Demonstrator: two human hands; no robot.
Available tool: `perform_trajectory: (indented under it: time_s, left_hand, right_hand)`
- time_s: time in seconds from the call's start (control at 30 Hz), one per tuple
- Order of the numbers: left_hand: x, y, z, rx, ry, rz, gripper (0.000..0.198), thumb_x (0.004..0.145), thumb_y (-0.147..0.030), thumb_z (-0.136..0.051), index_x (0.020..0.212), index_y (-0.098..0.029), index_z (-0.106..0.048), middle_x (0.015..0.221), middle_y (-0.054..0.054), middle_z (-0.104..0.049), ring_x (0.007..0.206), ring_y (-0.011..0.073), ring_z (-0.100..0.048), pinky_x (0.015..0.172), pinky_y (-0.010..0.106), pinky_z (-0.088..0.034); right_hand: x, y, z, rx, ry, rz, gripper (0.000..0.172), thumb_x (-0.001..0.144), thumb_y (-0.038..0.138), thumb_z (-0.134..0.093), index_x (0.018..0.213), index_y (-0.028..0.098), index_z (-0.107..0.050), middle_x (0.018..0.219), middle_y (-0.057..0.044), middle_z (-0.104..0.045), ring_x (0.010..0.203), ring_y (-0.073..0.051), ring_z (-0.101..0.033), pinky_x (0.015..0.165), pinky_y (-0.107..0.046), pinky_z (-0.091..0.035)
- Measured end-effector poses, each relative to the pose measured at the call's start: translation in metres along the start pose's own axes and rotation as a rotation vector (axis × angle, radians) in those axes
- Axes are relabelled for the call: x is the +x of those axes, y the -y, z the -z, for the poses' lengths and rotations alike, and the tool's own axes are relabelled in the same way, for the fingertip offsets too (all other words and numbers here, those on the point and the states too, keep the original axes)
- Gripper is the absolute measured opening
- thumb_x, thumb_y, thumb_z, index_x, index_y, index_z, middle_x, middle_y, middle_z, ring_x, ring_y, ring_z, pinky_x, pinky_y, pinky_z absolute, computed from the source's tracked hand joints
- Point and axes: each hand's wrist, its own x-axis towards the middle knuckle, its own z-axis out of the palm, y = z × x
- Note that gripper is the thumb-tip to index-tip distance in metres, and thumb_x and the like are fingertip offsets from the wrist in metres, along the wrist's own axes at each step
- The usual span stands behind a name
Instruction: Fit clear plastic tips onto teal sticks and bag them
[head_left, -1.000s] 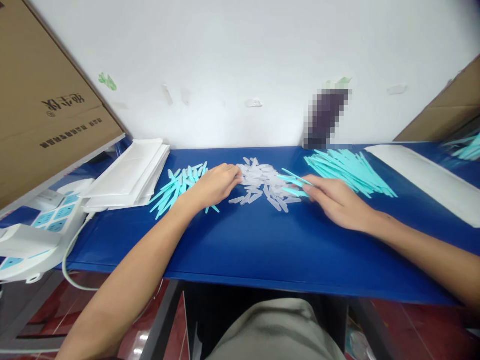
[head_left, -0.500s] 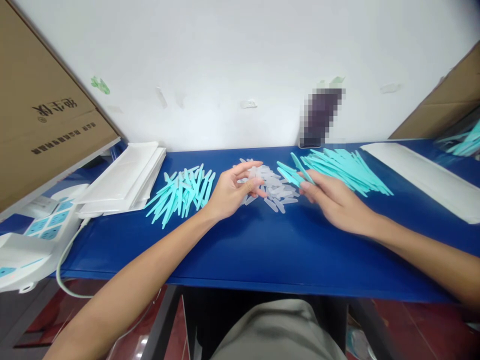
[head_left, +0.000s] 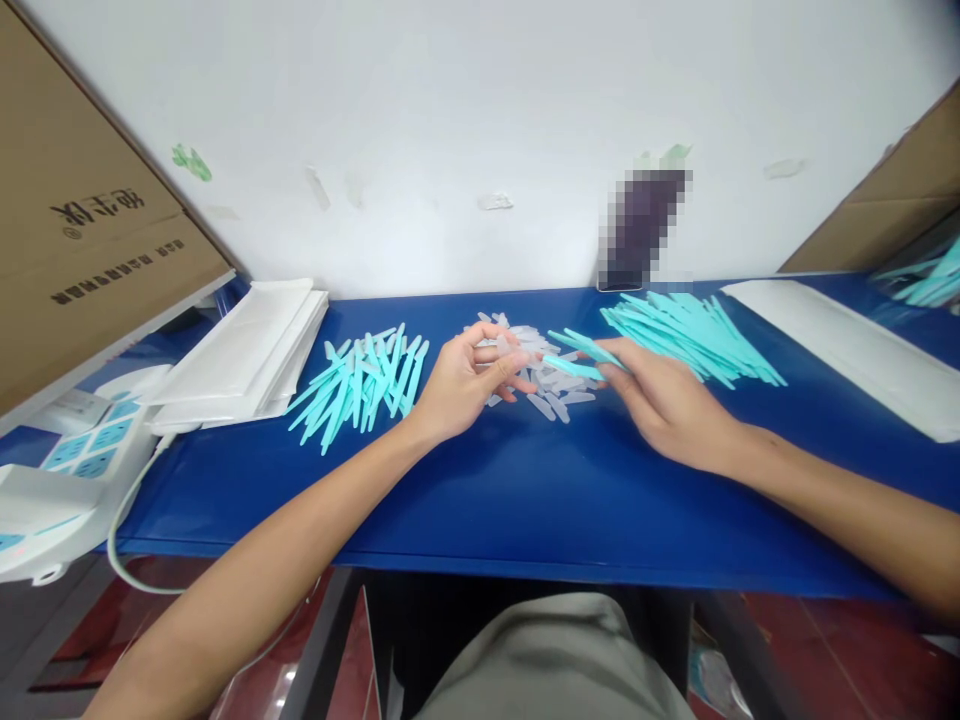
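Note:
In the head view, my right hand (head_left: 667, 405) is closed around a few slim teal eyebrow razors (head_left: 574, 369), their tips pointing left. Facing it, my left hand (head_left: 461, 385) pinches a small translucent blade cap (head_left: 505, 347) between thumb and fingers, partly hidden by them. Below and behind both hands lies a loose heap of translucent caps (head_left: 559, 385). To the left is a pile of teal razors with caps on their ends (head_left: 364, 390). Beyond my right hand a larger pile of teal razors (head_left: 690, 335) shows no caps that I can make out.
White envelopes (head_left: 236, 350) are stacked at the left, beside a power strip (head_left: 112, 450) with a cable. A cardboard box (head_left: 97, 210) stands far left. A phone-like dark object, pixelated (head_left: 645, 230), leans on the wall. Another white sheet (head_left: 847, 350) lies right on the blue table (head_left: 525, 500).
The razors in my right hand have turned flatter and moved slightly left, closer to my left hand. My left hand stays nearly in place, its fingers drawn closer together.

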Motion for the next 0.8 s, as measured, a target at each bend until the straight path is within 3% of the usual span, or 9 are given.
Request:
perform_trajectory:
  time_s: [0.27,0.6,0.7,0.8]
  left_hand:
    - [-0.004,-0.009,-0.004,0.053,-0.022,0.024,0.046,0.082,-0.050,-0.081,0.093,-0.020,-0.048,0.089,0.004,-0.078,0.044,0.0108,-0.066,0.040,0.019,-0.046]
    - [-0.006,-0.002,-0.016,0.078,-0.072,0.046,0.046,0.074,-0.050,-0.086,0.082,-0.018,-0.054,0.068,0.000,-0.071,0.050,0.0139,-0.068,0.040,0.019,-0.044]
    - [-0.006,0.001,-0.021,0.068,-0.073,0.010,0.040,0.074,-0.049,-0.086,0.076,-0.016,-0.064,0.063,0.001,-0.068,0.051,0.0120,-0.064,0.043,0.021,-0.046]
    - [-0.006,0.002,-0.020,0.061,-0.091,-0.045,0.033,0.076,-0.046,-0.085,0.082,-0.015,-0.074,0.074,0.005,-0.073,0.062,0.0136,-0.066,0.052,0.024,-0.054]
  right_hand:
    - [-0.004,-0.004,-0.001,-0.065,0.012,0.046,0.032,0.107,0.036,-0.035,0.132,0.026,-0.053,0.109,-0.011,-0.069,0.090,-0.027,-0.065,0.076,-0.040,-0.049]
    - [-0.001,0.010,-0.002,-0.031,-0.025,0.055,0.034,0.105,0.034,-0.038,0.129,0.029,-0.062,0.112,-0.010,-0.074,0.098,-0.030,-0.070,0.081,-0.042,-0.053]
    - [-0.002,0.018,-0.002,-0.006,-0.031,0.031,0.035,0.105,0.036,-0.039,0.130,0.029,-0.064,0.105,-0.009,-0.075,0.088,-0.028,-0.071,0.076,-0.041,-0.054]
    - [-0.002,0.019,-0.002,0.015,-0.081,-0.019,0.035,0.105,0.036,-0.041,0.131,0.026,-0.063,0.085,-0.005,-0.073,0.068,-0.023,-0.067,0.067,-0.037,-0.051]
